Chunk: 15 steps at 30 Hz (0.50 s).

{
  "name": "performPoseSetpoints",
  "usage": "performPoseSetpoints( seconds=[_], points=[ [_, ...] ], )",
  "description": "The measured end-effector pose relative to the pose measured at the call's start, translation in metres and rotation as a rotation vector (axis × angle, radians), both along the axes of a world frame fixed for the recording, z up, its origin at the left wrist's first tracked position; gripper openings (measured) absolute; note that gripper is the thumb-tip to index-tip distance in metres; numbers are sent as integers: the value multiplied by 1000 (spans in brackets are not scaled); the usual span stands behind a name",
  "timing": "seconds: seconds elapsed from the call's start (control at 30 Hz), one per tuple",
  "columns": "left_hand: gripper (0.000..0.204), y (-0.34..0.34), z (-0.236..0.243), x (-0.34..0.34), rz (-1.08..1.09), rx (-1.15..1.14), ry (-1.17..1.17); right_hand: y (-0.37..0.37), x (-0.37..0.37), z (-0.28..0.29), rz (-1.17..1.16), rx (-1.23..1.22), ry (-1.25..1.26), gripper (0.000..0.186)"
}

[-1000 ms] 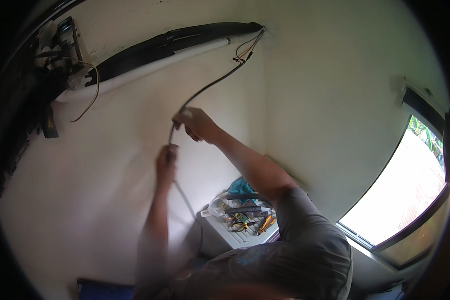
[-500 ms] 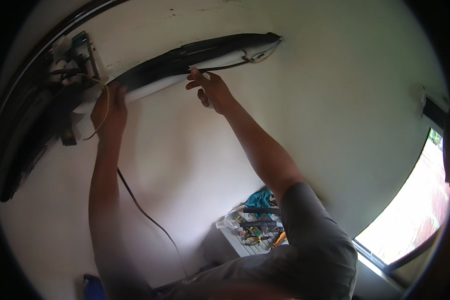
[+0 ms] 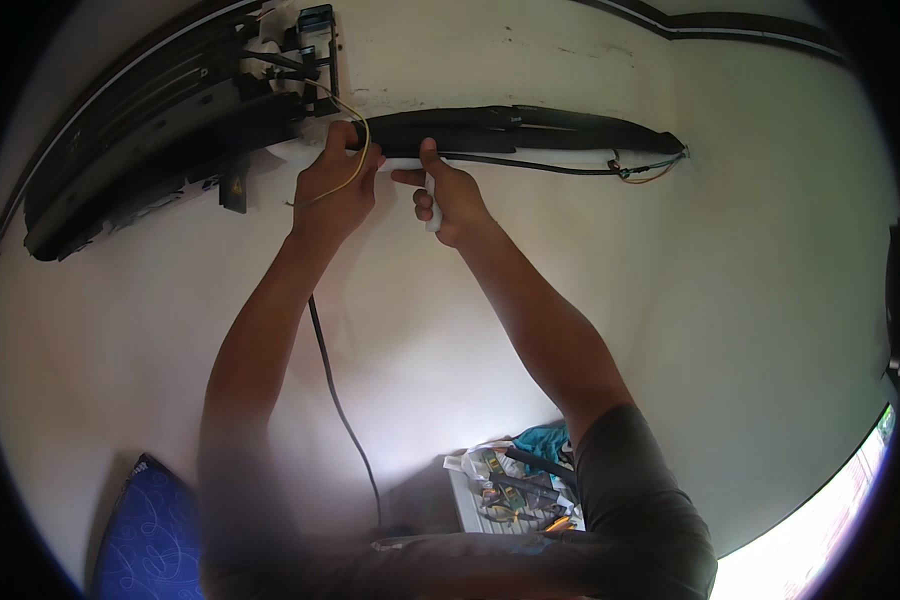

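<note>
A bundle of black foam-insulated pipes (image 3: 450, 133) runs along the wall from the air conditioner's indoor unit (image 3: 160, 135) to the corner. My left hand (image 3: 338, 192) is closed around the bundle's left end, close to the unit. Just right of it, below the pipes, my right hand (image 3: 460, 203) grips a roll of white tape (image 3: 433, 208), seen nearly edge-on. A white strip stretches between the two hands under the black foam. Across the back of my left hand hangs a thin yellowish wire (image 3: 363, 150). What the left fingertips pinch behind the pipes is hidden.
A black cable (image 3: 335, 390) hangs down the wall. Below stands a light ridged surface (image 3: 467, 505) with pliers, foam pieces and a teal cloth (image 3: 543, 441). A blue patterned object (image 3: 148, 530) is at lower left. Bare wires (image 3: 635, 172) stick out near the corner.
My view has swung, so the scene sits further right and lower. My right hand has come left along the pipes, close to my left hand, its fingers now closed around the tape roll.
</note>
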<state>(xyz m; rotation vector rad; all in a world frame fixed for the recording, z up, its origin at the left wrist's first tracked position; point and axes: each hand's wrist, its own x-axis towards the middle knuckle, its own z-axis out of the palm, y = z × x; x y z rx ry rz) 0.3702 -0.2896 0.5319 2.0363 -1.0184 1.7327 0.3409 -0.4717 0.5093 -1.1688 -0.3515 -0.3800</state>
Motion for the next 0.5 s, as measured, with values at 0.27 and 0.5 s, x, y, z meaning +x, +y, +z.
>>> performPoseSetpoints(
  seconds=[0.27, 0.5],
  points=[
    [37, 9, 17, -9, 161, 124, 13, -3, 5, -3, -48, -90, 5, 72],
    [27, 13, 9, 1, 197, 101, -95, 10, 7, 0, 27, 150, 16, 60]
  ],
)
